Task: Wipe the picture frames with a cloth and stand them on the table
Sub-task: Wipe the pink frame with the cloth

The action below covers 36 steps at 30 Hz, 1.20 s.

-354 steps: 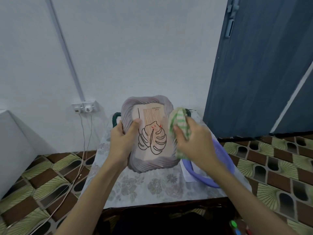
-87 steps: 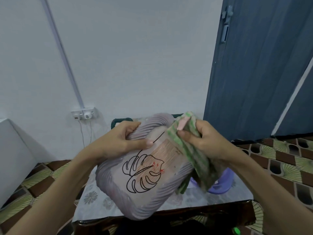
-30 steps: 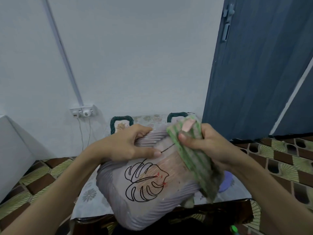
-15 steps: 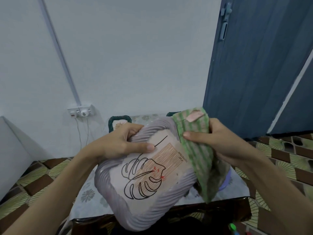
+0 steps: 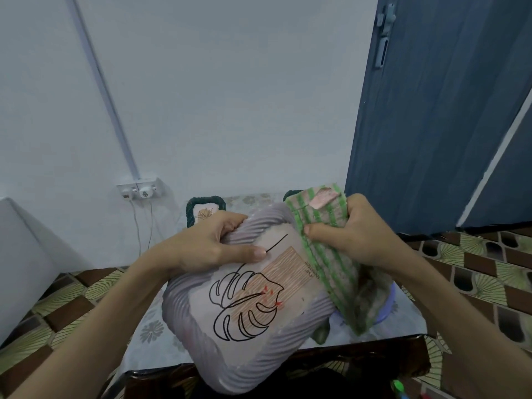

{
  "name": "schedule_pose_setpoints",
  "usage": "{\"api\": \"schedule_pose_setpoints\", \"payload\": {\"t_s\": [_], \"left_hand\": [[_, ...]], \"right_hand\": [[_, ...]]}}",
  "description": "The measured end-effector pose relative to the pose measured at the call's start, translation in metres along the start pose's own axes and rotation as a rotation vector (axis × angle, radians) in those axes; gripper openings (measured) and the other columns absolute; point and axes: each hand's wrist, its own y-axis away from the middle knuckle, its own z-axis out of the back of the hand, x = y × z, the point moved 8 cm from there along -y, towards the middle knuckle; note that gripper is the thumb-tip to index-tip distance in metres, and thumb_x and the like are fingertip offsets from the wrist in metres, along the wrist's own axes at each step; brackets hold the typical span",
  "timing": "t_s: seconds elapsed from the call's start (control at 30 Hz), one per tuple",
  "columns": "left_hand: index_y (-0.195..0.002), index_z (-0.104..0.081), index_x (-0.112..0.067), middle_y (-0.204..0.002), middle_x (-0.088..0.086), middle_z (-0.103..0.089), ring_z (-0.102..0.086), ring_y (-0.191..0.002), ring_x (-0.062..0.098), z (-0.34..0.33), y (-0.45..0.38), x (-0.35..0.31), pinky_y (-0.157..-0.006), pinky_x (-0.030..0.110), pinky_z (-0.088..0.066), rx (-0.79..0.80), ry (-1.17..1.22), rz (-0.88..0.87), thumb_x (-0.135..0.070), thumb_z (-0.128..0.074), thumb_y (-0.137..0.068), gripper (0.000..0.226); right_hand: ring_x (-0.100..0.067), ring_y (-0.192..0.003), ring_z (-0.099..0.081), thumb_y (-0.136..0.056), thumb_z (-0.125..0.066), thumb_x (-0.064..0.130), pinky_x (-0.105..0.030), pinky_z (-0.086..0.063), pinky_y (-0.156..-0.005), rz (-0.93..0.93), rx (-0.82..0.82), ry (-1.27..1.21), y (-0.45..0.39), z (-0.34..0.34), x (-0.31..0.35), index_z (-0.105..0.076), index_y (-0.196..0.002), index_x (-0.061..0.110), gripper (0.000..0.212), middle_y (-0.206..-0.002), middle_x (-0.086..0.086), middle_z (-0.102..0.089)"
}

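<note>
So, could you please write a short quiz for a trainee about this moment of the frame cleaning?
1. True or false: the purple frame stands on the table.
2. Which hand holds the green striped cloth: left or right?
3. What stands at the back of the table, behind the left hand?
A) a dark green frame
B) a bottle
C) a lamp

Key
1. False: the left hand grips its top edge and holds it tilted above the table.
2. The right hand, at the frame's right edge.
3. A: a dark green frame stands there.
</note>
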Motion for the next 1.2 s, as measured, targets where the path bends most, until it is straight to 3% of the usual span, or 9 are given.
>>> {"api": "schedule_pose_setpoints", "payload": {"t_s": [0.23, 0.33, 0.43, 0.5, 0.6, 0.73, 0.87, 1.03, 1.2], "left_hand": [[-0.083, -0.064, -0.009, -0.075, 0.007, -0.071, -0.068, -0.066, 0.022, -0.004, -0.001, -0.005, -0.057, 0.027, -0.053, 0.015, 0.026, -0.007, -0.037, -0.073, -0.065, 0.034], [-0.084, -0.065, -0.008, -0.078, 0.013, -0.072, -0.068, -0.069, 0.028, -0.001, -0.001, -0.003, -0.060, 0.031, -0.055, 0.009, 0.026, -0.011, -0.037, -0.074, -0.065, 0.035], [-0.091, -0.065, -0.002, -0.086, 0.019, -0.072, -0.069, -0.076, 0.035, -0.002, -0.001, 0.000, -0.066, 0.040, -0.056, 0.028, 0.010, -0.005, -0.037, -0.073, -0.066, 0.044], [-0.086, -0.064, -0.005, -0.077, 0.012, -0.071, -0.068, -0.068, 0.025, -0.003, -0.001, -0.001, -0.059, 0.029, -0.055, 0.021, 0.029, -0.002, -0.033, -0.074, -0.067, 0.036], [-0.083, -0.063, -0.007, -0.070, 0.003, -0.068, -0.065, -0.062, 0.016, -0.005, -0.003, -0.004, -0.053, 0.022, -0.051, 0.007, 0.071, 0.008, -0.022, -0.074, -0.071, 0.023], [-0.094, -0.062, 0.002, -0.081, 0.017, -0.069, -0.067, -0.070, 0.028, 0.009, -0.004, 0.002, -0.063, 0.035, -0.055, -0.093, 0.099, 0.015, -0.036, -0.077, -0.061, 0.052], [-0.078, -0.065, -0.012, -0.069, 0.005, -0.070, -0.067, -0.061, 0.018, -0.004, -0.003, 0.007, -0.055, 0.024, -0.053, -0.097, 0.187, 0.021, -0.019, -0.080, -0.071, 0.018], [-0.085, -0.061, -0.007, -0.067, 0.003, -0.070, -0.067, -0.059, 0.017, 0.002, -0.001, 0.008, -0.052, 0.024, -0.054, -0.302, 0.314, -0.003, -0.016, -0.068, -0.070, 0.019], [-0.084, -0.062, -0.005, -0.072, 0.009, -0.071, -0.068, -0.061, 0.021, 0.023, 0.010, 0.024, -0.054, 0.028, -0.056, -0.600, 0.527, -0.017, -0.009, -0.064, -0.080, 0.006]], "right_hand": [[-0.009, -0.036, -0.033, -0.077, -0.064, -0.004, -0.016, -0.026, -0.041, 0.036, -0.153, -0.159, -0.004, 0.008, -0.003, -0.041, -0.042, 0.013, 0.045, -0.037, 0.009, -0.037], [-0.007, -0.036, -0.037, -0.077, -0.066, -0.002, -0.015, -0.030, -0.040, 0.003, -0.043, -0.132, -0.004, 0.003, -0.006, -0.047, -0.041, 0.015, 0.044, -0.037, 0.010, -0.041], [-0.017, -0.043, -0.042, -0.073, -0.073, 0.001, -0.019, -0.032, -0.044, -0.003, 0.003, -0.068, -0.002, 0.001, -0.009, -0.052, -0.052, -0.006, 0.031, -0.045, -0.004, -0.046], [-0.018, -0.047, -0.046, -0.075, -0.074, 0.006, -0.020, -0.036, -0.045, 0.004, -0.108, -0.131, -0.003, 0.005, -0.011, -0.056, -0.059, -0.012, 0.030, -0.051, -0.009, -0.050], [-0.006, -0.044, -0.052, -0.084, -0.064, 0.017, -0.015, -0.040, -0.045, -0.030, -0.243, -0.246, -0.006, 0.010, -0.016, -0.062, -0.060, 0.000, 0.029, -0.050, 0.004, -0.059], [-0.009, -0.057, -0.063, -0.082, -0.062, 0.017, -0.017, -0.050, -0.054, -0.185, 0.025, -0.337, 0.003, -0.005, -0.028, -0.065, -0.070, 0.009, 0.016, -0.061, 0.004, -0.067], [-0.022, -0.063, -0.052, -0.086, -0.063, 0.028, -0.033, -0.043, -0.063, -0.174, -0.241, -0.168, -0.003, 0.006, -0.044, -0.061, -0.073, -0.008, 0.038, -0.068, -0.012, -0.057], [-0.017, -0.068, -0.064, -0.087, -0.062, 0.027, -0.028, -0.053, -0.066, -0.362, -0.523, -0.579, -0.011, 0.029, -0.073, -0.068, -0.083, 0.012, 0.017, -0.075, -0.002, -0.069], [-0.018, -0.077, -0.071, -0.091, -0.052, 0.033, -0.032, -0.056, -0.070, -0.442, -0.293, -0.857, 0.008, 0.007, -0.078, -0.070, -0.089, 0.011, 0.028, -0.087, -0.007, -0.074]]}}
